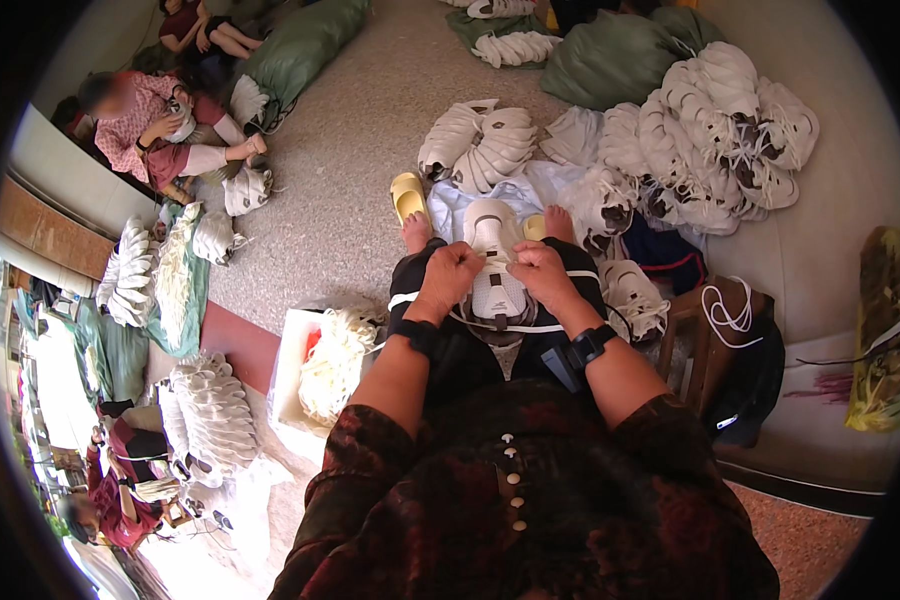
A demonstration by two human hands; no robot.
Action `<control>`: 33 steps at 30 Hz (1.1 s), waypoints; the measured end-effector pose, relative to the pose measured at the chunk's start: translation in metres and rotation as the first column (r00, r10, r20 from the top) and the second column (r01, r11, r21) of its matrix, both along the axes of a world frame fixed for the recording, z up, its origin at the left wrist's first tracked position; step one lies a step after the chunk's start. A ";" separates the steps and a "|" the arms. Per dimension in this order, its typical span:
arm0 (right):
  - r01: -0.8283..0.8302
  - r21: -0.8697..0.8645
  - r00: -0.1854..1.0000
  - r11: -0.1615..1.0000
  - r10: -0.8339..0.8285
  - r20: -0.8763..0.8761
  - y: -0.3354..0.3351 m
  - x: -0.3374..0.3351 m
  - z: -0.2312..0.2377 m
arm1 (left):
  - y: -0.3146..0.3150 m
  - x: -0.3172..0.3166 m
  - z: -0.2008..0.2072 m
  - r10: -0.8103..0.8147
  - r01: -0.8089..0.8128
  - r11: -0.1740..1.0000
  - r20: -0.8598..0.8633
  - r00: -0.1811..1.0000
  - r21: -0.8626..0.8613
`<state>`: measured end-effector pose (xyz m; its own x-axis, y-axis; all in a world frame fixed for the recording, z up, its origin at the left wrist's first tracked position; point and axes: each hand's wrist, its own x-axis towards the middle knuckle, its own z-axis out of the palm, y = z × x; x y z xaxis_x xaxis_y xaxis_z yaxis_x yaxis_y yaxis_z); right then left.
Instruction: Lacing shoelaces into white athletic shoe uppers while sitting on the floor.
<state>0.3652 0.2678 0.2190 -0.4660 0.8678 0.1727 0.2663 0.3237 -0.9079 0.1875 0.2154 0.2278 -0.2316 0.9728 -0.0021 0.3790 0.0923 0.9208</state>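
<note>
White lace-up shoe (489, 225) sits between the person's thighs, its toe pointing away and its heel end toward the body. Both hands meet over its middle, around the lace opening. The left hand (453, 268) comes in from the left, its fingers curled in and thumb and forefinger pinched together on a white lace (496, 263). The right hand (540, 272) faces it from the other side, its fingertips likewise drawn closed at the lace; the exact grip of each fingertip is too small to tell. White bands (580, 274) cross the dark trousers on both legs.

Beyond the knees, a bare foot stands beside a yellow clog (407, 197), near a white plastic sheet (452, 205). Past the sheet lie curved rows of nested white shoes (495, 150), and to the right a large heap of white shoes (715, 125) rests near a green sack (610, 62). Left of the left forearm stands a white box (289, 385) filled with pale laces (338, 370). At the upper left, a seated co-worker (135, 120) holds a shoe.
</note>
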 end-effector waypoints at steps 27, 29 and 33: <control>-0.095 -0.673 0.588 0.733 -0.504 -0.633 0.006 -0.016 0.019 | 0.008 -0.010 -0.003 -0.004 0.067 0.988 0.410 0.912 -0.140; -0.117 -0.697 0.604 0.707 -0.507 -0.615 0.005 -0.014 0.025 | 0.010 -0.010 -0.003 0.020 0.068 0.983 0.462 0.887 -0.172; -0.078 -0.673 0.690 0.736 -0.447 -0.569 0.010 -0.015 0.007 | 0.013 -0.002 0.001 0.089 -0.038 0.989 0.376 0.922 -0.141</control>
<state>0.3506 0.2781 0.2257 -0.2651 0.9346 -0.2370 -0.4949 -0.3428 -0.7985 0.1855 0.2281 0.2293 -0.2498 0.9415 -0.2263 -0.0078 0.2317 0.9728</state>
